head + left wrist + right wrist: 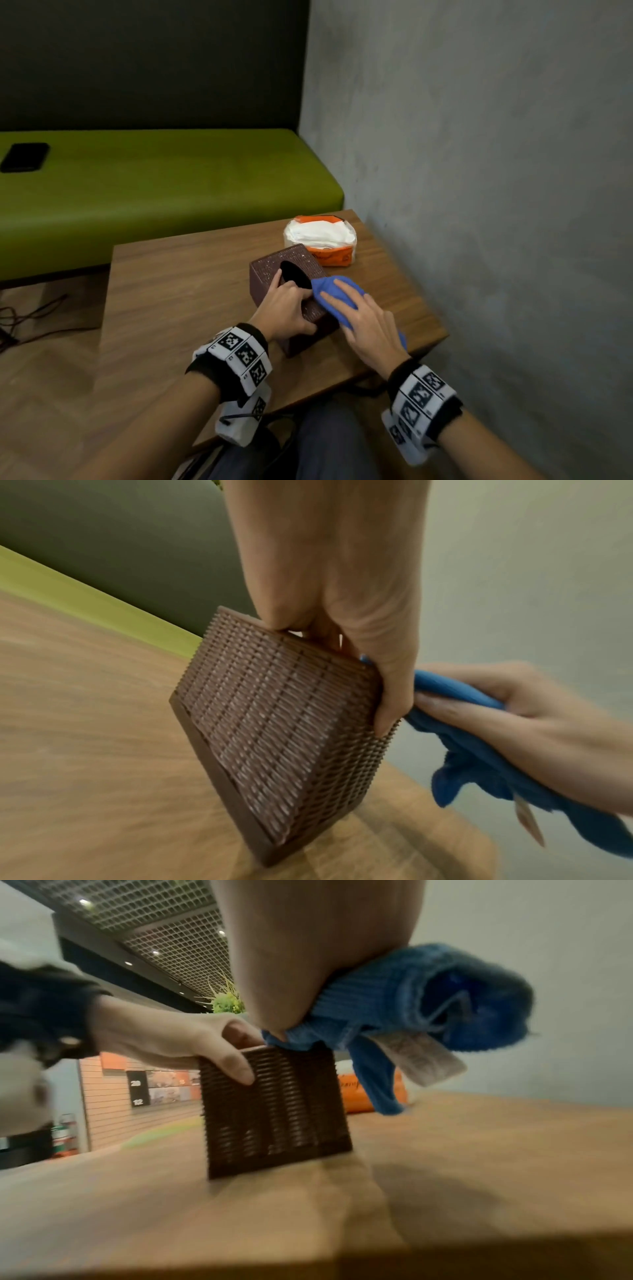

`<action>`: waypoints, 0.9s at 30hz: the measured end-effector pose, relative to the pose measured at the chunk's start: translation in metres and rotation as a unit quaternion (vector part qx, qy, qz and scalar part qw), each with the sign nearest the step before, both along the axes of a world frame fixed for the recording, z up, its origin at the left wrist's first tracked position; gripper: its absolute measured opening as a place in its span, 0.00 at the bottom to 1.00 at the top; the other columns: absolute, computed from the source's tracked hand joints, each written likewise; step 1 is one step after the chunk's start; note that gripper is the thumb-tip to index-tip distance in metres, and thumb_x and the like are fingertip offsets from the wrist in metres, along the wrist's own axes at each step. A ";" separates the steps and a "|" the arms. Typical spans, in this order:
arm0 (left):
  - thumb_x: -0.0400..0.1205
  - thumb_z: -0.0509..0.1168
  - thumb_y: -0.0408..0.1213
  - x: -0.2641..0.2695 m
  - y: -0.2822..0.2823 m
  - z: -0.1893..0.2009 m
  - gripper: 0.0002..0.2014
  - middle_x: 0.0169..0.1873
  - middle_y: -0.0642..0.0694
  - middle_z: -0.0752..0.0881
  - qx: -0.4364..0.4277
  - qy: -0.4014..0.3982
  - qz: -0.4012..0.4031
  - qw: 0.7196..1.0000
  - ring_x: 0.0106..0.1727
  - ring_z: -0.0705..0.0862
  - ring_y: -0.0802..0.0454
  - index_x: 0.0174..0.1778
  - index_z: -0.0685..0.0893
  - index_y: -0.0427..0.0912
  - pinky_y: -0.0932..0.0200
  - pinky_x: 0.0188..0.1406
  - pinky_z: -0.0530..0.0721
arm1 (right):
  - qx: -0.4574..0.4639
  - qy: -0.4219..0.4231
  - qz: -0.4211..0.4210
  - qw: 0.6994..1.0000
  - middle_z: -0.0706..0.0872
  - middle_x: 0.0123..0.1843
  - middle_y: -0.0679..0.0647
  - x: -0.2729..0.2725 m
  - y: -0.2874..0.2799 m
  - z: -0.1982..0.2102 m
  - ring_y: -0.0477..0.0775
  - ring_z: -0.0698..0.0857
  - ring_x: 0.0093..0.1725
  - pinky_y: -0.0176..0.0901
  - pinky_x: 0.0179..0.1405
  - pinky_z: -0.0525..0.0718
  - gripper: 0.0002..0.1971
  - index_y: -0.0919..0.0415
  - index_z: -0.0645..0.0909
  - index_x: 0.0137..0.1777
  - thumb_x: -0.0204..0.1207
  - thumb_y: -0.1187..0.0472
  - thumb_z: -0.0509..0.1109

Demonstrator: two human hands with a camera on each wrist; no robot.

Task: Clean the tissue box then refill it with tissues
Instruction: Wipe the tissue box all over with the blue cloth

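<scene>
Tissue box [291,294] is stood on the counter [178,291] and gripped by the left hand [286,308]. A blue cloth [327,298] is clamped against it by the right hand [366,325]; a tissue pack [320,241] lies just behind.

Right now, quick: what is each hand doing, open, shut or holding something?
Left hand: grips the brown tissue box at its top, thumb down the side.
Right hand: holds the blue cloth bunched against the box top.
</scene>
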State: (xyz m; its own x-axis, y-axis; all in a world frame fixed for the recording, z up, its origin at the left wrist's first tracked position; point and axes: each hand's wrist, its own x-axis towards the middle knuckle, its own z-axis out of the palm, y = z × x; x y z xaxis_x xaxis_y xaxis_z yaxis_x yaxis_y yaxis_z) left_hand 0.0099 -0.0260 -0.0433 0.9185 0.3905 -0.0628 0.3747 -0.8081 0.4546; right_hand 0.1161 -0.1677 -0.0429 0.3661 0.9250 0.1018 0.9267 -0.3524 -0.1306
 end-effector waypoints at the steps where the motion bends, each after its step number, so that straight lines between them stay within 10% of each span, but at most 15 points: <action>1: 0.67 0.72 0.48 0.000 0.000 0.001 0.29 0.52 0.42 0.87 0.004 -0.001 0.000 1.000 0.63 0.78 0.48 0.65 0.80 0.44 0.49 0.82 0.41 | 0.004 0.012 -0.028 1.000 0.67 0.80 0.51 -0.001 0.007 0.002 0.60 0.79 0.63 0.50 0.43 0.85 0.29 0.43 0.66 0.76 0.75 0.60 0.66; 4: 0.61 0.65 0.58 -0.001 0.007 0.002 0.31 0.48 0.42 0.89 -0.019 0.000 0.009 1.000 0.59 0.81 0.46 0.56 0.85 0.43 0.51 0.81 0.42 | 0.001 0.060 -0.045 0.997 0.58 0.83 0.50 -0.025 0.018 -0.001 0.59 0.70 0.73 0.52 0.62 0.79 0.27 0.46 0.60 0.79 0.81 0.62 0.60; 8: 0.57 0.52 0.69 -0.001 0.016 0.003 0.39 0.43 0.43 0.90 -0.026 -0.001 0.005 1.000 0.54 0.84 0.45 0.50 0.88 0.44 0.51 0.81 0.46 | 0.020 0.061 0.015 0.998 0.76 0.75 0.53 -0.044 0.000 -0.012 0.61 0.85 0.58 0.50 0.37 0.89 0.30 0.49 0.73 0.72 0.69 0.65 0.72; 13: 0.65 0.72 0.49 0.000 0.008 0.011 0.30 0.53 0.38 0.88 0.006 0.009 0.016 1.000 0.65 0.80 0.41 0.63 0.83 0.40 0.53 0.81 0.43 | 0.001 0.055 -0.071 0.996 0.57 0.84 0.48 -0.016 0.015 -0.001 0.61 0.70 0.73 0.56 0.61 0.80 0.29 0.44 0.59 0.79 0.81 0.62 0.60; 20: 0.59 0.66 0.50 -0.001 0.013 0.012 0.28 0.42 0.39 0.90 -0.019 0.013 0.020 1.000 0.55 0.85 0.40 0.52 0.87 0.39 0.60 0.79 0.39 | 0.028 0.073 -0.060 0.995 0.65 0.81 0.55 -0.038 0.020 -0.010 0.67 0.75 0.67 0.58 0.50 0.84 0.29 0.50 0.65 0.77 0.77 0.66 0.65; 27: 0.69 0.74 0.43 0.001 0.006 0.009 0.32 0.62 0.39 0.84 0.027 0.019 0.007 0.999 0.70 0.77 0.44 0.70 0.78 0.39 0.54 0.81 0.39 | 0.020 0.066 -0.124 0.990 0.62 0.82 0.49 -0.011 0.037 0.004 0.61 0.74 0.66 0.52 0.57 0.78 0.28 0.44 0.60 0.79 0.80 0.62 0.59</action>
